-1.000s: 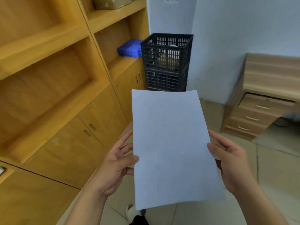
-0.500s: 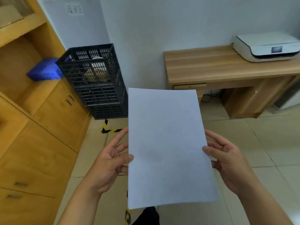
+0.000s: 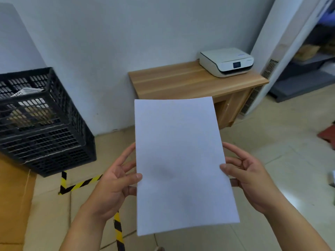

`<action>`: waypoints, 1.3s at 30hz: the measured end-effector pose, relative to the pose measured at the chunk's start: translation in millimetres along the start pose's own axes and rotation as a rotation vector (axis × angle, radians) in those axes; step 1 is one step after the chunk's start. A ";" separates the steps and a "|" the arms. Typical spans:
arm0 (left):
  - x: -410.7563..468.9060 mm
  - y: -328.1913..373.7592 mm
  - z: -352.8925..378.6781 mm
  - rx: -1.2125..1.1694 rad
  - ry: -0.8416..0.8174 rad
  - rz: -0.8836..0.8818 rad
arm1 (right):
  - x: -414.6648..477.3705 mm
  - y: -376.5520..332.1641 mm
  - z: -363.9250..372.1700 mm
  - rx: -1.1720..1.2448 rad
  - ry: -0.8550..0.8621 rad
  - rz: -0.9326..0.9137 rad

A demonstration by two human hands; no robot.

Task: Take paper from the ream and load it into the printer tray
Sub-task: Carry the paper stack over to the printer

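Note:
I hold a white stack of paper (image 3: 181,163) flat in front of me, long edge pointing away. My left hand (image 3: 116,182) grips its left edge with the thumb on top. My right hand (image 3: 248,178) grips its right edge the same way. A white printer (image 3: 226,61) sits on the right end of a wooden desk (image 3: 174,82) against the far wall, beyond the paper. The printer's tray is shut or hidden from here. The ream is out of view.
A stack of black plastic crates (image 3: 41,122) stands on the left by the wall. Yellow-black tape (image 3: 79,183) marks the tiled floor. A white standing air conditioner (image 3: 275,57) rises right of the desk. A wooden cabinet edge (image 3: 12,196) shows at lower left.
My view has swung right from the wooden shelves to the desk and printer, which now sit nearer the centre. The paper stays held in both hands the same way.

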State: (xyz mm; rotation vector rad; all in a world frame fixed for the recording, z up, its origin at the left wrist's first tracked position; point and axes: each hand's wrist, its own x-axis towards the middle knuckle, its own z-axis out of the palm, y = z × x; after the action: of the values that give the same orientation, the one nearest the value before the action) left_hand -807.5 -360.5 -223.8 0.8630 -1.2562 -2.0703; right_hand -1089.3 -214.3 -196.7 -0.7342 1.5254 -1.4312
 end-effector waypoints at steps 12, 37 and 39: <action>156.4 5.4 47.0 0.061 -0.244 -0.125 | 52.4 -8.7 -71.1 0.112 0.231 0.071; 515.0 13.1 229.7 0.221 -0.337 -0.240 | 322.1 -57.2 -322.7 0.339 0.200 0.157; 559.1 16.4 242.6 0.203 -0.397 -0.252 | 349.3 -64.0 -336.9 0.331 0.254 0.159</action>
State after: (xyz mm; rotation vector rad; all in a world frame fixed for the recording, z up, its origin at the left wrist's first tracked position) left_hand -1344.6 -647.6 -254.1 0.7501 -1.6626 -2.4306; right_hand -1548.4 -381.3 -228.6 -0.2331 1.4456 -1.6472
